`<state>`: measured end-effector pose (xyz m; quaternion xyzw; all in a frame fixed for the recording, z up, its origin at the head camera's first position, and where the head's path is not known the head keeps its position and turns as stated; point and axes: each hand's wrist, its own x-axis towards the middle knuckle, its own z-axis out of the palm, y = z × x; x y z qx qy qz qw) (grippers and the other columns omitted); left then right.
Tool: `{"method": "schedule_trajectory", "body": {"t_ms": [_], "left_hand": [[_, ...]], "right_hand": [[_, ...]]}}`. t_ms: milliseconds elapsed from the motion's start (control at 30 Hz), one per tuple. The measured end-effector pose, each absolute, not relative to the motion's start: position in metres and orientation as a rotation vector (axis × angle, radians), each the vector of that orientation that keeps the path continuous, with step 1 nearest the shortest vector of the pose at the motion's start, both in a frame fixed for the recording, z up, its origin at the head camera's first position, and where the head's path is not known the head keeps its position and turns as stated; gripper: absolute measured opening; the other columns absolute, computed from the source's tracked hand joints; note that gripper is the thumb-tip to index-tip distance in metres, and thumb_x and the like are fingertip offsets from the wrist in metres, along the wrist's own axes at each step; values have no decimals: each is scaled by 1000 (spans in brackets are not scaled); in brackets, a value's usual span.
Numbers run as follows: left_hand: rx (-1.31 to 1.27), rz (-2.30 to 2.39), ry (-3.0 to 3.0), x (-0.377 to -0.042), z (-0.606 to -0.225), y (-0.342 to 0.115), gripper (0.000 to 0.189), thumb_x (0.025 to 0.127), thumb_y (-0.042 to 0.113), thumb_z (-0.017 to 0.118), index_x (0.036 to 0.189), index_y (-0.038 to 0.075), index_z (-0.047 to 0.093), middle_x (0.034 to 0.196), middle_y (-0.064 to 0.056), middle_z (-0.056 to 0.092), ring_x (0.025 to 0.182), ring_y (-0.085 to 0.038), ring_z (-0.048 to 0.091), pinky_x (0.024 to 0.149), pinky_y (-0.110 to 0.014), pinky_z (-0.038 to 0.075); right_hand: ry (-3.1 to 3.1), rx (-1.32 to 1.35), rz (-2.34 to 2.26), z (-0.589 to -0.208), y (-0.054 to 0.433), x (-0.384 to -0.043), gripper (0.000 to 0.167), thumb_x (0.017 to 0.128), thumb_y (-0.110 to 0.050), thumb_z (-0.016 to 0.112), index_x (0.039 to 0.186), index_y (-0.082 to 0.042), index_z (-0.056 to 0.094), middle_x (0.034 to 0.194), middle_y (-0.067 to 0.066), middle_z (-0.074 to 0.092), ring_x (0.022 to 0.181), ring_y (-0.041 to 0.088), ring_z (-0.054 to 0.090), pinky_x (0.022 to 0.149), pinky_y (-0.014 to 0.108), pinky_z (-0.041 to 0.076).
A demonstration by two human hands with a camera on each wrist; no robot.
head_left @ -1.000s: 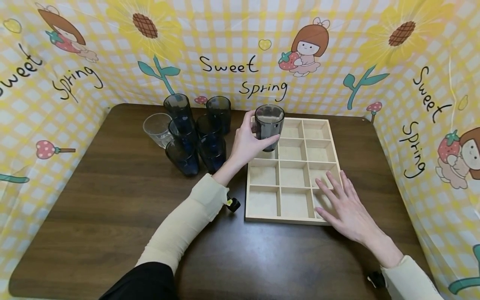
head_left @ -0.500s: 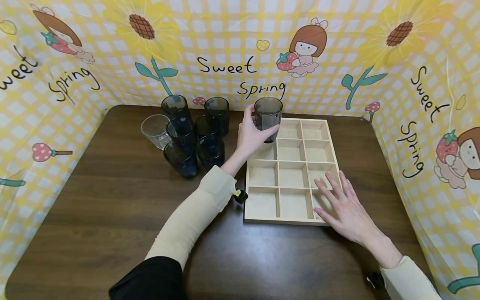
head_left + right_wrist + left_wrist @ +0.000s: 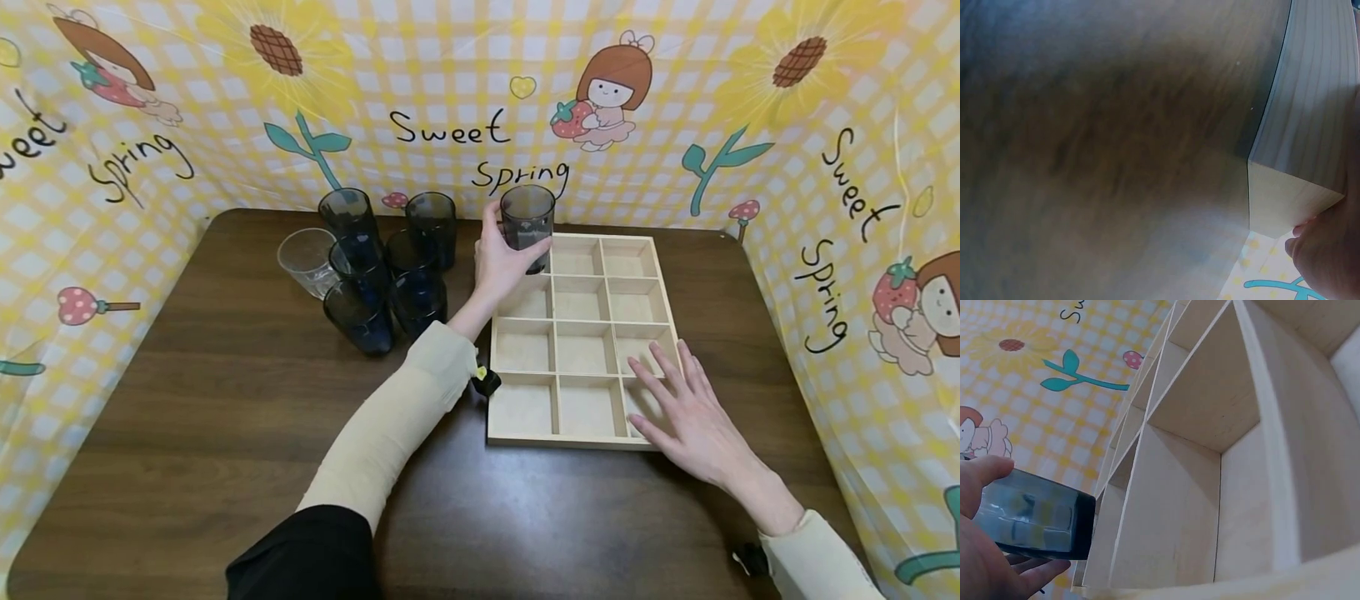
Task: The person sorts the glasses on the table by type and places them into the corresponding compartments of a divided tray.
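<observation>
My left hand [image 3: 501,265] grips a dark tinted drinking glass [image 3: 527,218] between thumb and fingers, over the far left corner of a wooden compartment box [image 3: 517,440]. In the left wrist view the glass [image 3: 1035,515] lies across the palm, its dark base right by the box's dividers [image 3: 1179,506]. My right hand [image 3: 697,417] rests with spread, straight fingers on the box's near right corner, covering part of that compartment. The right wrist view shows the box's corner [image 3: 1297,187] with the fingers [image 3: 1329,250] along its side.
Left of the box stands a cluster of several dark blue glasses [image 3: 360,317], close together. A clear glass [image 3: 307,258] leans at their left side. The brown wooden table [image 3: 225,433] ends at a yellow checked cloth [image 3: 450,83] behind and at both sides.
My left hand has raised the tinted glass and carried it toward the far edge of the box. The right hand has stayed on the box's corner.
</observation>
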<state>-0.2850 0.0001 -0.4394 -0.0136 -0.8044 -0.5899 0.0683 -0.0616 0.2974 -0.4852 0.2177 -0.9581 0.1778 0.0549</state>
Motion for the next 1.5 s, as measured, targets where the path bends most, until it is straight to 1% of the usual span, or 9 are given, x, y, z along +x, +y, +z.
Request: {"method": "schedule_trajectory", "body": {"t_ms": [100, 267, 400, 633, 800, 1000, 1133, 1200, 1500], "left_hand": [[-26, -1778, -2426, -312, -468, -1, 100, 81, 57, 94, 161, 30, 40, 137, -6, 75, 133, -23, 68, 111, -41, 54], [17, -1677, -2464, -343, -504, 5, 104, 78, 49, 98, 161, 32, 37, 144, -7, 72, 135, -23, 67, 113, -44, 53], [-16, -1633, -2389, -359, -539, 7, 104, 73, 58, 98, 154, 41, 36, 140, 2, 70, 129, -15, 67, 109, -40, 53], [11, -1680, -2404, -307, -472, 7, 93, 81, 34, 98, 152, 16, 41, 143, -13, 60, 134, -28, 58, 117, -46, 48], [-9, -1633, -2422, -326, -498, 7, 97, 78, 40, 99, 154, 26, 41, 143, -3, 61, 132, -20, 60, 115, -46, 48], [13, -1685, -2420, -322, -492, 4, 100, 76, 50, 100, 152, 24, 42, 147, -4, 62, 139, -22, 62, 119, -40, 50], [25, -1708, -2398, -305, -473, 4, 94, 77, 36, 101, 149, 15, 44, 148, -10, 64, 140, -28, 63, 118, -42, 51], [41, -1715, -2429, -287, -450, 4, 86, 82, 20, 96, 149, 8, 45, 152, -17, 62, 143, -34, 61, 122, -48, 48], [42, -1638, -2434, -281, -447, 4, 82, 83, 12, 96, 148, 3, 46, 151, -19, 63, 145, -37, 58, 123, -49, 46]], "right_hand": [[-2905, 661, 539, -485, 297, -62, 75, 105, -44, 70, 171, -21, 41, 178, 24, 31, 166, 62, 13, 136, 70, 14], [-2907, 659, 541, -484, 297, -62, 75, 105, -44, 70, 171, -21, 41, 178, 25, 32, 166, 62, 13, 134, 73, 16], [-2909, 655, 540, -484, 297, -62, 76, 105, -44, 70, 171, -21, 41, 178, 24, 32, 166, 61, 13, 132, 75, 19], [-2909, 655, 539, -484, 297, -62, 75, 105, -44, 70, 171, -21, 41, 178, 24, 31, 166, 61, 13, 133, 74, 18], [-2906, 655, 534, -485, 297, -63, 75, 105, -44, 70, 170, -20, 42, 178, 23, 32, 166, 60, 13, 132, 75, 19], [-2908, 651, 533, -484, 297, -63, 75, 105, -44, 70, 170, -21, 43, 178, 23, 32, 166, 60, 14, 132, 75, 21], [-2911, 645, 534, -484, 297, -63, 75, 104, -44, 70, 170, -21, 42, 178, 23, 32, 166, 60, 13, 132, 75, 20], [-2915, 643, 538, -484, 297, -62, 75, 104, -44, 70, 170, -21, 42, 178, 23, 32, 166, 60, 13, 133, 74, 19], [-2920, 640, 532, -484, 296, -63, 75, 104, -43, 71, 170, -21, 42, 178, 24, 32, 166, 61, 13, 132, 75, 20]]}}
